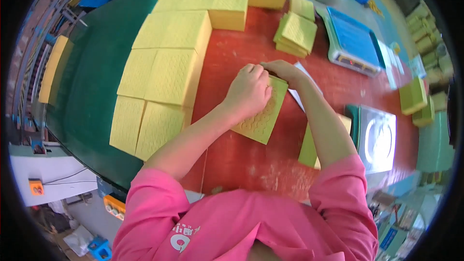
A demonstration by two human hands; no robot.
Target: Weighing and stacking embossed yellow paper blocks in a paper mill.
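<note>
A small stack of yellow square sheets, stamped with rows of circles, lies slightly turned on the red tabletop in front of me. My left hand rests over its far left part with the fingers curled in. What those fingertips pinch, if anything, is hidden. At the far edge of the stack, my right hand is closed with bent fingers, close against the left one. Its fingers wrap the sheets' far edge, and its fingertips are partly hidden. A white paper sticks out beneath my right forearm.
Several rows of yellow sheet blocks stand left and far, partly on a green surface. Smaller piles sit farther off, near a blue-topped scale. On the right are a shiny metal-topped device and another yellow block.
</note>
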